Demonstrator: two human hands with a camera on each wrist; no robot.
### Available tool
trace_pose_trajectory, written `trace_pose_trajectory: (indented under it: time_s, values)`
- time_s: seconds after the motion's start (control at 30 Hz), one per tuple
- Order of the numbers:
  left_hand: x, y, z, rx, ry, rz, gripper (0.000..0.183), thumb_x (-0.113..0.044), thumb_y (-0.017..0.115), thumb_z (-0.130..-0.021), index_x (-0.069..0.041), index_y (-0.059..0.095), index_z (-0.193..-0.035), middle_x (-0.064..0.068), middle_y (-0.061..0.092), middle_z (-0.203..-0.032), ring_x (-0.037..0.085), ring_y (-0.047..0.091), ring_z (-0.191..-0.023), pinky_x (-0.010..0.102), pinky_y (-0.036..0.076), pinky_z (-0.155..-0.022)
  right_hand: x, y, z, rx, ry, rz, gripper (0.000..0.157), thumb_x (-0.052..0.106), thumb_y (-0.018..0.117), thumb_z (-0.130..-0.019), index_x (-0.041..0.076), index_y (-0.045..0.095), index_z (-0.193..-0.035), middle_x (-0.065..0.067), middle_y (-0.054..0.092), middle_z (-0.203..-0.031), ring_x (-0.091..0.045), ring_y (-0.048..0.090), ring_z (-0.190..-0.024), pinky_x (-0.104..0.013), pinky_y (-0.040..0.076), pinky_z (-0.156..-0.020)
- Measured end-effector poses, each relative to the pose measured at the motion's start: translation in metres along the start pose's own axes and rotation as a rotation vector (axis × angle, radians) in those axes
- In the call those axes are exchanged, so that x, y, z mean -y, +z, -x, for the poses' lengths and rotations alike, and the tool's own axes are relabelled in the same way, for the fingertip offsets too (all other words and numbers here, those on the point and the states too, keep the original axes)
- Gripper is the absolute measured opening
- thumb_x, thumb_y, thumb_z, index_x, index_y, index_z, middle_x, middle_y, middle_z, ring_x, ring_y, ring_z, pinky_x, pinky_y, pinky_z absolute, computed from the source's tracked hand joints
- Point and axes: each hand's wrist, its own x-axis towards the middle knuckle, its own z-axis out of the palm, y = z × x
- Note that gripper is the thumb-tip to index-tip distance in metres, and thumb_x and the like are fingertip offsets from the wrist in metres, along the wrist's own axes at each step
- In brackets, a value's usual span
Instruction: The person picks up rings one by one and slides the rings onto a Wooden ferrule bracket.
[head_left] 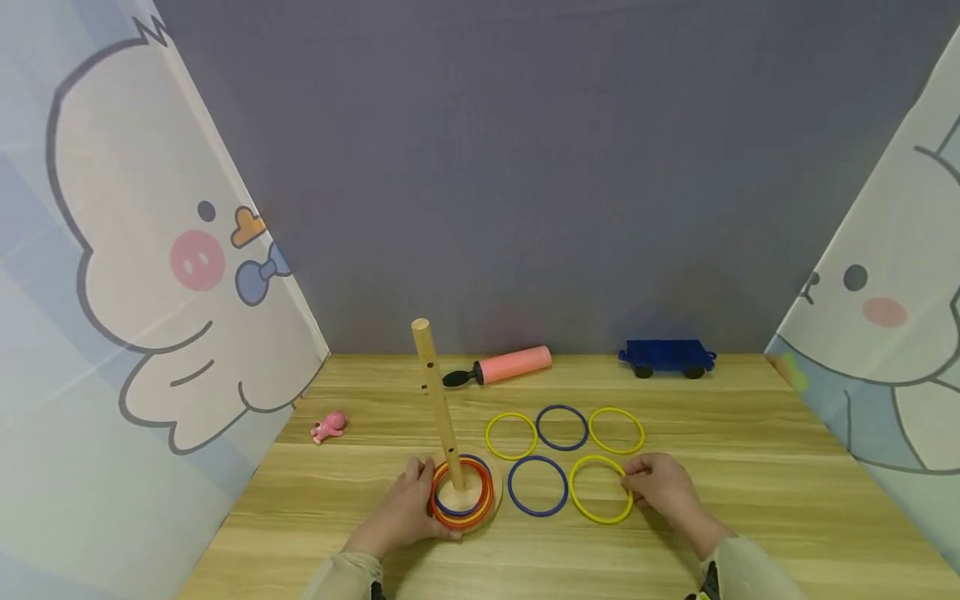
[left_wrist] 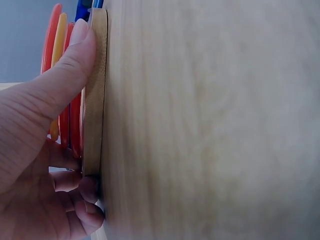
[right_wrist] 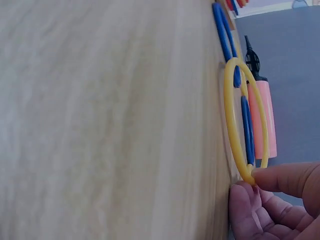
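Observation:
My left hand [head_left: 401,512] grips the round wooden base [left_wrist: 94,125] of a ring-toss stand, thumb along its near edge, fingers at its left side. Its wooden post [head_left: 437,392] rises from the base, tilted a little left in the head view. Stacked red [left_wrist: 75,125], orange and blue rings lie around the foot of the post. Off to the right, my right hand [head_left: 663,486] pinches the right edge of a yellow ring [right_wrist: 230,110] between thumb and fingers. The right wrist view shows that ring tilted up against the tabletop.
Left of the yellow ring lies a blue ring [head_left: 537,514]. Behind are a yellow ring [head_left: 512,458], a blue ring [head_left: 562,450] and another yellow ring [head_left: 616,409]. Farther back are a pink hand pump [head_left: 514,365] and a blue toy wagon [head_left: 667,356]. A pink figurine [head_left: 328,426] lies left.

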Motion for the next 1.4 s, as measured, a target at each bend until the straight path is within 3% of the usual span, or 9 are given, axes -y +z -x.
trace_pose_trajectory:
  time_s: [0.27,0.47,1.07,1.4]
  values:
    - [-0.002,-0.001,0.002,0.003,0.011,0.011,0.127,-0.056,0.089,-0.056,0.016,0.031,-0.144,0.017,0.040,-0.119,0.035,0.049,-0.106,0.051,0.045,-0.090,-0.002,-0.007,0.003,0.058,0.028,-0.157,0.011,-0.005,0.067,-0.084,-0.011,0.063,-0.093,-0.009,0.062,-0.072,-0.019,0.058,-0.061,-0.034,0.054,-0.056]
    - [0.001,0.001,0.001,0.001,0.009,0.013,0.127,-0.058,0.088,-0.057,0.015,0.031,-0.144,0.015,0.040,-0.117,0.033,0.049,-0.105,0.050,0.046,-0.090,0.008,-0.013,0.006,0.123,-0.009,-0.224,0.018,-0.004,0.064,-0.087,-0.016,0.061,-0.100,-0.012,0.062,-0.076,-0.019,0.058,-0.064,-0.032,0.055,-0.058]
    - [0.000,0.003,0.002,-0.007,-0.006,0.012,0.126,-0.061,0.086,-0.056,0.014,0.035,-0.143,0.016,0.041,-0.119,0.037,0.051,-0.107,0.051,0.046,-0.091,0.051,-0.020,0.020,0.236,-0.100,-0.278,0.028,0.003,0.064,-0.091,-0.017,0.058,-0.109,-0.009,0.065,-0.080,-0.020,0.061,-0.069,-0.035,0.057,-0.065]
    - [-0.001,0.001,0.002,-0.005,-0.007,0.012,0.126,-0.060,0.087,-0.056,0.015,0.035,-0.143,0.016,0.041,-0.118,0.036,0.050,-0.107,0.050,0.046,-0.091,0.069,-0.020,0.023,0.244,-0.147,-0.297,0.028,0.005,0.065,-0.092,-0.015,0.060,-0.110,-0.009,0.067,-0.082,-0.020,0.063,-0.069,-0.036,0.057,-0.067]
